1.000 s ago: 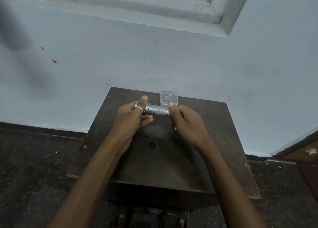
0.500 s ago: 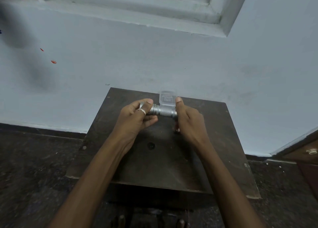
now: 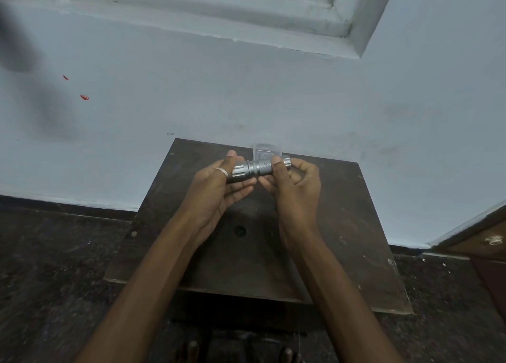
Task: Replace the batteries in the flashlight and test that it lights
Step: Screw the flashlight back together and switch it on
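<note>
We see the silver flashlight [image 3: 257, 167] held level between the hands above the wooden table [image 3: 342, 225], left hand [image 3: 216, 187] gripping its fluted head, right hand [image 3: 298, 182] pinching the tail, likely to unscrew it; clear plastic case [image 3: 267, 150] just beyond the fingers.

Nothing can be read. The clear plastic case [image 3: 267, 149], just beyond the fingertips [image 3: 277, 160] pinching the flashlight [image 3: 258, 167], shows a dark patch too blurred to read.

Dark wooden table [image 3: 345, 227] against pale blue wall [image 3: 273, 94]
</note>
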Available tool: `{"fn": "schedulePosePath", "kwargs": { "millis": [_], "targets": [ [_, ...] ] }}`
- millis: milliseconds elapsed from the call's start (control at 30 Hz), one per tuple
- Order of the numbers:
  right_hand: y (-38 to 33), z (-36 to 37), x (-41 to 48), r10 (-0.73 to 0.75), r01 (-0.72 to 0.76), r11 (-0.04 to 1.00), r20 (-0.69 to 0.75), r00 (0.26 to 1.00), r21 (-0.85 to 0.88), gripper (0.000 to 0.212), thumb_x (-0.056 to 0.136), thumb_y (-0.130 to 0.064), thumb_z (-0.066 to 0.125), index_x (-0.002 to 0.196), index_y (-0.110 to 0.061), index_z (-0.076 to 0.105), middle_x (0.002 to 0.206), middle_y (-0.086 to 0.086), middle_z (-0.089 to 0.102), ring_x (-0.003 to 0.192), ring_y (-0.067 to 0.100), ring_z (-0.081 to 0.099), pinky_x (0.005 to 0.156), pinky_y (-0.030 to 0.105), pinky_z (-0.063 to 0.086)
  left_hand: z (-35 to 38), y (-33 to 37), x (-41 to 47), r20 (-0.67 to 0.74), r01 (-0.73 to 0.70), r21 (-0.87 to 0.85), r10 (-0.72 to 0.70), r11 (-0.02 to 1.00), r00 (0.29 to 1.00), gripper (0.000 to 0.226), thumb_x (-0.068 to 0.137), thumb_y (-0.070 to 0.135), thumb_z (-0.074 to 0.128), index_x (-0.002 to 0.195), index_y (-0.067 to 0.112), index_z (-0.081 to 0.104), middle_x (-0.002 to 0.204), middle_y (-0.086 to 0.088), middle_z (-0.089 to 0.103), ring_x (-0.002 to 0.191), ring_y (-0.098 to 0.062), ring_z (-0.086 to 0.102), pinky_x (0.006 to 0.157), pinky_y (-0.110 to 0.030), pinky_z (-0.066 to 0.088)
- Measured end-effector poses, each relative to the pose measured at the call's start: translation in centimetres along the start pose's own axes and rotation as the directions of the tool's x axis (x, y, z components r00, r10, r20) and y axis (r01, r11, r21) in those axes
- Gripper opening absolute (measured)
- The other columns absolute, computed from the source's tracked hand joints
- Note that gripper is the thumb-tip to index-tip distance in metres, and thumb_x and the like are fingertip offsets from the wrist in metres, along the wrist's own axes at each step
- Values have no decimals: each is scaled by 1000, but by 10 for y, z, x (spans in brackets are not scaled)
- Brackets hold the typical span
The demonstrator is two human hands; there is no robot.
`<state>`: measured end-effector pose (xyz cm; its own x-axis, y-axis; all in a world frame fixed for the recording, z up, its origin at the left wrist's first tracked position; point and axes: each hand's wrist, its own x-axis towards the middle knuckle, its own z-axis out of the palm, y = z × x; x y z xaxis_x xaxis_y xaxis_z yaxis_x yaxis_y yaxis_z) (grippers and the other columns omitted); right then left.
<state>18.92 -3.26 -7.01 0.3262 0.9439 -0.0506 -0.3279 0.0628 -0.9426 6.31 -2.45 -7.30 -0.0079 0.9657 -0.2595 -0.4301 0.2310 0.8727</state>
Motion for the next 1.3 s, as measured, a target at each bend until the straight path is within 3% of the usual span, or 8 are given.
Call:
{"fn": "schedulePosePath", "kwargs": {
  "millis": [200, 367, 567, 667, 867, 1000, 1167, 1300],
  "targets": [
    [0, 1, -1, -3, 3, 1000, -7, 1000, 9, 44, 87, -18, 77, 118, -3, 49, 100, 18, 73, 91, 27, 75, 75, 35, 63, 2, 3, -3, 38, 68, -21, -67, 997, 997, 69, 98, 62, 35, 130, 5, 58, 121, -14, 70, 106, -20, 71, 90, -33, 57],
    [-6, -1, 0, 20, -18, 998, -38, 999, 55, 34, 86, -13, 78, 107, -6, 52, 96, 18, 71, 89, 27, 75, 74, 36, 63, -4, 5, -2, 101, 93, -46, -88, 995, 991, 89, 91, 76, 24, 146, 9, 45, 133, -6, 65, 120, -16, 64, 106, -37, 46],
    [-15, -9, 6, 22, -18, 996, -47, 999, 87, 39, 85, -11, 78, 111, 7, 54, 82, 14, 70, 75, 20, 75, 66, 30, 62, -18, 15, 0, 59, 75, -218, -63, 973, 996, 96, 87, 82, 25, 149, 11, 40, 144, -5, 57, 139, -18, 45, 120, -39, 27],
    [-16, -13, 8, 21, -19, 998, -41, 999, 60, 45, 85, -12, 78, 115, 12, 53, 84, 16, 70, 74, 20, 74, 66, 31, 62, -22, 17, 0, 62, 77, -221, -65, 972, 996, 99, 86, 83, 25, 151, 10, 37, 148, -5, 53, 143, -18, 39, 122, -39, 21],
    [-22, -19, 12, 1, 4, 992, -42, 999, 125, 49, 87, -12, 77, 122, 8, 49, 101, 21, 72, 83, 23, 76, 70, 33, 62, -27, 22, 3, 56, 85, -194, -76, 977, 996, 98, 85, 83, 27, 150, 11, 40, 149, -3, 51, 146, -17, 34, 123, -38, 19],
    [-25, -22, 13, -26, 37, 991, -87, 996, 128, 35, 88, -9, 75, 112, -1, 51, 95, 14, 71, 88, 24, 76, 75, 36, 63, -32, 24, 4, 67, 74, -164, -64, 984, 996, 98, 86, 83, 23, 151, 12, 39, 151, -2, 49, 147, -15, 32, 123, -38, 17],
    [-26, -22, 16, -65, 78, 991, -120, 991, 107, 34, 88, -8, 75, 110, -1, 51, 99, 16, 71, 94, 26, 75, 77, 37, 63, -36, 24, 6, 80, 68, -157, -55, 985, 995, 97, 86, 83, 23, 150, 13, 41, 150, -2, 51, 148, -16, 30, 124, -39, 17],
    [-28, -26, 17, -39, 45, 993, -52, 998, 113, 35, 89, -11, 74, 114, 1, 53, 82, 4, 75, 80, 20, 76, 71, 33, 62, -37, 24, 7, 89, 72, -154, -58, 985, 994, 97, 85, 83, 26, 149, 12, 43, 149, -2, 52, 147, -16, 32, 123, -40, 17]
  ]
}}
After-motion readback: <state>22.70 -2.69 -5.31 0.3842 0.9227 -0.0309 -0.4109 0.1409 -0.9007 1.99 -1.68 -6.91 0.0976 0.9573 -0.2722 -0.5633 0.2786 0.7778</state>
